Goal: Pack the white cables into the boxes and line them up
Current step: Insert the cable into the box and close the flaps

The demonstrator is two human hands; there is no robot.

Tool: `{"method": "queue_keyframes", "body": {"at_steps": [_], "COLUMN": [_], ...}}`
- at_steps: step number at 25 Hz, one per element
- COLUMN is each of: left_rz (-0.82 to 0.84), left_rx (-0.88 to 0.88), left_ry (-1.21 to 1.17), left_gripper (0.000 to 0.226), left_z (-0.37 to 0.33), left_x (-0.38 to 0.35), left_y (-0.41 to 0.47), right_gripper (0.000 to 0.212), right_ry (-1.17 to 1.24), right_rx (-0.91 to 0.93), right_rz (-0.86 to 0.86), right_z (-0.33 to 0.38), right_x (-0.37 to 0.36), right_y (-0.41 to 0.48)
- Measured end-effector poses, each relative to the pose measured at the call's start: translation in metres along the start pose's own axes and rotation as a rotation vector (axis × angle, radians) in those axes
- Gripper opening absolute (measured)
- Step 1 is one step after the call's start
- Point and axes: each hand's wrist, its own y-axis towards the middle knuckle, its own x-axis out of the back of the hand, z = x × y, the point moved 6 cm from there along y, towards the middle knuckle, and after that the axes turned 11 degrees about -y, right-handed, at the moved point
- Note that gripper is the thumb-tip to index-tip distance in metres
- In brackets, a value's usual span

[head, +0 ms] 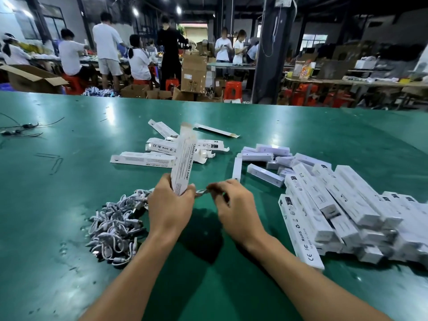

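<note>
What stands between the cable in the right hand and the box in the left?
Nothing visible. The right hand pinches the cable beside the lower end of the box, gripped by the left hand; whether that end is open is hidden.

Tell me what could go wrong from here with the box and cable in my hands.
1. The box in the left hand has its far flap open; a cable pushed in from the near end might slip out there.
2. The cable end pinched by the right hand sits near the tangled pile and may drag others along.
3. The stacked boxes on the right lean unevenly and could slide.
</note>
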Motion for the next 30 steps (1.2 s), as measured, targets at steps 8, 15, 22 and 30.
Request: {"method": "queue_keyframes", "body": {"at_steps": [8, 15, 22, 30], "left_rz": [0.586, 0.640, 0.683, 0.610], "left_rx": [0.525, 0.592, 0.571, 0.418], "left_ry": [-0.739, -0.890, -0.843, -0.721], "left_gripper": [0.029, 0.025, 0.028, 0.031], "left_z": [-0.009, -0.015, -0.020, -0.013], "left_x": [-0.050, -0.055, -0.057, -0.051], "left_y": [-0.041, -0.052, -0.055, -0.043], "right_gripper": [0.009, 0.017, 0.009, 0.017], "right_ry": [0.408, 0.647, 0.728, 0.714], "right_rx": [-0.336, -0.436, -0.413, -0.346], "right_rz": [0.027, -0.070, -0.075, 0.064], "right_z": [-0.036, -0.036, -0.026, -0.016], "right_x": [0.046, 0.044, 0.044, 0.047], "right_y": [-0.029, -0.032, -0.035, -0.032]}}
